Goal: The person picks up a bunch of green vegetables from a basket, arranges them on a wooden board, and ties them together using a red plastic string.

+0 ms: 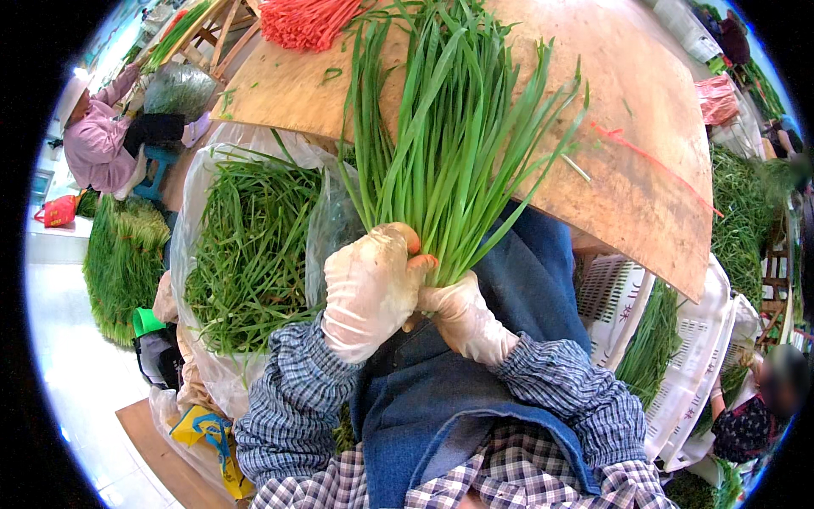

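Note:
A bunch of long, flat green leafy stalks [449, 127] fans upward from my gloved hands over a wooden board [644, 170]. My left hand [369, 288], in a pale glove with orange showing at the fingertips, is closed round the lower part of the bunch. My right hand [462, 314], also gloved, grips the bunch just below and to the right, touching my left hand; its fingers are partly hidden. Both hands are held above my denim apron [415, 399].
Red ties [305, 17] lie at the board's far edge. A plastic bag of loose leaves [246, 254] sits left, white crates [695, 356] of greens right. A seated person [97, 140] works beside upright bundles [127, 280] at far left; another person [750, 420] is at lower right.

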A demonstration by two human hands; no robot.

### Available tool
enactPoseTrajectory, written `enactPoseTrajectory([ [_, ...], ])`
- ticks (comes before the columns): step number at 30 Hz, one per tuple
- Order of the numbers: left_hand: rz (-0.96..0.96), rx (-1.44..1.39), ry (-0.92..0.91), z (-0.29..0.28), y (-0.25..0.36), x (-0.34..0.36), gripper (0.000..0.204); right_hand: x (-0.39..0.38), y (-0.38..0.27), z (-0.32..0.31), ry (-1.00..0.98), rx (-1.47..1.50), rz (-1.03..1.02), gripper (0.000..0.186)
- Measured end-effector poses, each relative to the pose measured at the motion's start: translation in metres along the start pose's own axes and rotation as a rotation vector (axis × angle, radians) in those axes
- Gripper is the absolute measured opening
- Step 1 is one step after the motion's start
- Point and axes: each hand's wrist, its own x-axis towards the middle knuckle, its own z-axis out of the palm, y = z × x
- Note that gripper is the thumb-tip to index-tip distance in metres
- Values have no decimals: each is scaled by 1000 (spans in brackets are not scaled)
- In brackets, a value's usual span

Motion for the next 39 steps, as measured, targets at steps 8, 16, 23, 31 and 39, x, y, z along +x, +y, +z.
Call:
enactPoseTrajectory([
  [8, 20, -95, 74, -2, -14, 13, 6, -1, 0, -6, -63, -62, 10, 15],
  [16, -312, 195, 697, -73, -67, 0, 19, -2, -2, -13, -90, -21, 68, 17],
  [23, -565, -595, -61, -25, -29, -8, 45, -1, -3, -18, -178, 3, 53, 47],
  [31, -509, -1225, -347, 9, -28, 4, 50, 3, 3, -19, -160, 49, -12, 47],
  [39, -486, -1150, -349, 12, -14, 2, 56, 1, 0, -14, -118, -47, 37, 24],
])
